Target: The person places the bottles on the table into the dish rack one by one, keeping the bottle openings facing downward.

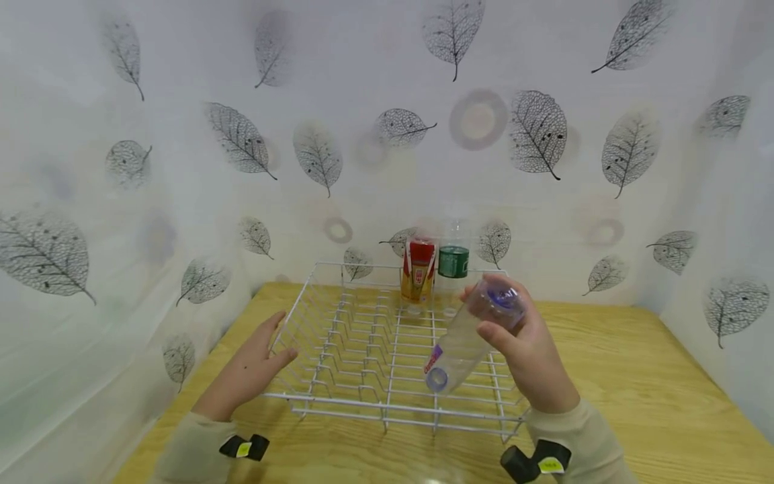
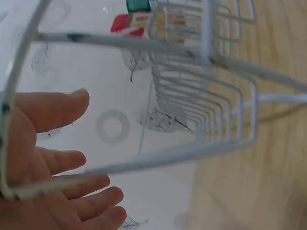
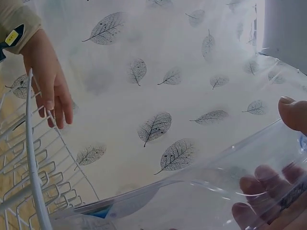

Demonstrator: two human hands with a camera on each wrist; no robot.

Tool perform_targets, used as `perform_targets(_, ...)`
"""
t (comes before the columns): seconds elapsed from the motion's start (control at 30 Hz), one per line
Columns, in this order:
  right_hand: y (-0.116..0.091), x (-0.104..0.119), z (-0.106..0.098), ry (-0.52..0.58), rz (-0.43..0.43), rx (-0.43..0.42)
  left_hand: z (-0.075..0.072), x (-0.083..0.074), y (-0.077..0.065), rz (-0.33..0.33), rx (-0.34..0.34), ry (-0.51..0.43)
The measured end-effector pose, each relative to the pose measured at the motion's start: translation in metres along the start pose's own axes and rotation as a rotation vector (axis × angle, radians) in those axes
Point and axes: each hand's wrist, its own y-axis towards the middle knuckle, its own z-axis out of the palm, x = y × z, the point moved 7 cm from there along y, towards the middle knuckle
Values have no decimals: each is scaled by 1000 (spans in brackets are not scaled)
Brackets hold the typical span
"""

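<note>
My right hand (image 1: 535, 356) grips a clear plastic bottle (image 1: 468, 343) with a purple label piece, tilted so its open neck points down and left over the white wire rack (image 1: 338, 401). In the right wrist view, fingers (image 3: 261, 187) show through the clear wall of the bottle. My left hand (image 1: 250, 366) is at the rack's left side, thumb and fingers spread. In the left wrist view it appears behind the rack's wires, holding nothing. Toward the rack's back right, a red and yellow carton (image 1: 418, 272) stands beside a clear bottle with a green label (image 1: 453, 261).
The rack sits on a yellow wood-grain table (image 1: 635, 383), with rows of bent wire dividers in its left half. A white curtain (image 1: 375, 195) printed with grey leaves surrounds the table at the back and both sides.
</note>
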Motion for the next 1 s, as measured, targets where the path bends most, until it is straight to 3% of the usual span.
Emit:
perform_targets(0.2,1,0,-6,3,12,-30,0,19,-2,-35,19,-174)
perform_targets(0.5,1,7,-15,23,-38,-51,7,22,0,-3,58,-396)
perform_targets(0.63,2,11,-18,15,-49,-65,7,21,0,7,59,-442)
perform_targets(0.8,2,14,-22,-23,-47,-94,10,22,0,-30,79,-515)
perform_targets(1.0,9,21,-22,-40,-50,-68,12,25,0,-59,75,-571)
